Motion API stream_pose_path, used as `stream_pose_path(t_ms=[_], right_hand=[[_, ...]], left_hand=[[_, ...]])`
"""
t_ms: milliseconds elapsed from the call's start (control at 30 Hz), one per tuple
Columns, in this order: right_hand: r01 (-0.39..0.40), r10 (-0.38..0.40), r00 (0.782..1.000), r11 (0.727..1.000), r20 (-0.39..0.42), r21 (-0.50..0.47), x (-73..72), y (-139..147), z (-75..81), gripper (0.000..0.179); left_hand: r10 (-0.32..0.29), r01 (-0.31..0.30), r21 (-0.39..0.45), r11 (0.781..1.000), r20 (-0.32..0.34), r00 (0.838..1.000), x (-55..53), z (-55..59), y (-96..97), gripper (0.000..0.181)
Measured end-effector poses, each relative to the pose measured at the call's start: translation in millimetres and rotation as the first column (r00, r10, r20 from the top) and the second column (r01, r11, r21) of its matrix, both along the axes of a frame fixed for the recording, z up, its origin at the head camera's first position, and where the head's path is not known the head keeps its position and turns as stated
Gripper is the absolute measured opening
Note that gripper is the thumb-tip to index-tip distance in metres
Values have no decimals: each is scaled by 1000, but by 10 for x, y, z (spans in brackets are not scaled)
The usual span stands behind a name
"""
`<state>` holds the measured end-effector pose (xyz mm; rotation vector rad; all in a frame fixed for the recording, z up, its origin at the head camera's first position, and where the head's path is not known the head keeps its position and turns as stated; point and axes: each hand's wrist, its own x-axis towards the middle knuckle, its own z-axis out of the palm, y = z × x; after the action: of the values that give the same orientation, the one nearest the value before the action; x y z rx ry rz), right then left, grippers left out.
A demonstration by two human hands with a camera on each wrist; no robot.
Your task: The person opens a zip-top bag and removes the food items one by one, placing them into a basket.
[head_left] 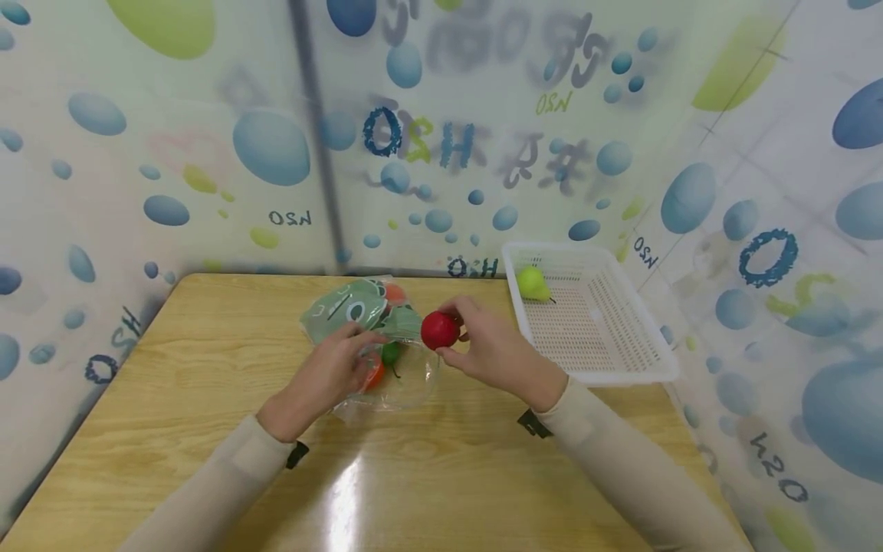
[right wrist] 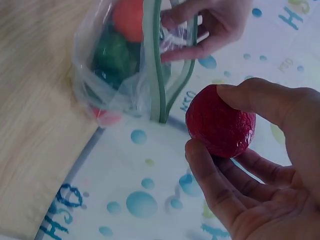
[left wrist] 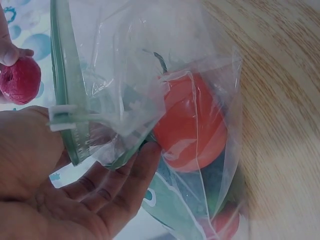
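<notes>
Left hand (head_left: 329,371): gripping edge of green-printed clear zip bag (head_left: 345,310), print illegible; orange-red produce (left wrist: 192,130) inside, near its fingertips. Wall (head_left: 457,146) beyond hands: lettered O, 2, H. Right hand (head_left: 491,351): pinching red ball (head_left: 439,330) near bag mouth. To its right: white basket (head_left: 586,333), green pear (head_left: 531,284) inside.

Looks like thin, clear, crinkled plastic on the zip-top bag (head_left: 341,313), with translucent green along the zip strip (left wrist: 62,65). Shines, finely wrinkled, on the round red fruit (right wrist: 220,122); smooth and softly glossy on the orange-red fruit (left wrist: 190,122). Rigid perforated plastic for the white basket (head_left: 624,377), glossy grained wood for the table (head_left: 428,475), matt cloth for the sleeves (head_left: 621,460).
</notes>
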<state>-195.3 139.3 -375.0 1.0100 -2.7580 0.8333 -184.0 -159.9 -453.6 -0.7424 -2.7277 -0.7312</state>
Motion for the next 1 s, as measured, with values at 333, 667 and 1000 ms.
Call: stream_pose_path(t_ms=[333, 667, 1000], right_hand=[[93, -94, 994, 996, -53, -15, -208, 357, 109, 61], [217, -210, 973, 974, -99, 68, -368, 701, 115, 61], [350, -342, 937, 921, -72, 170, -538, 1085, 51, 54]], left_hand=[[-2, 2, 6, 1000, 7, 1000, 12, 38, -11, 51], [-3, 3, 8, 1000, 3, 1000, 17, 43, -17, 51], [-12, 12, 11, 1000, -2, 1000, 35, 29, -41, 51]])
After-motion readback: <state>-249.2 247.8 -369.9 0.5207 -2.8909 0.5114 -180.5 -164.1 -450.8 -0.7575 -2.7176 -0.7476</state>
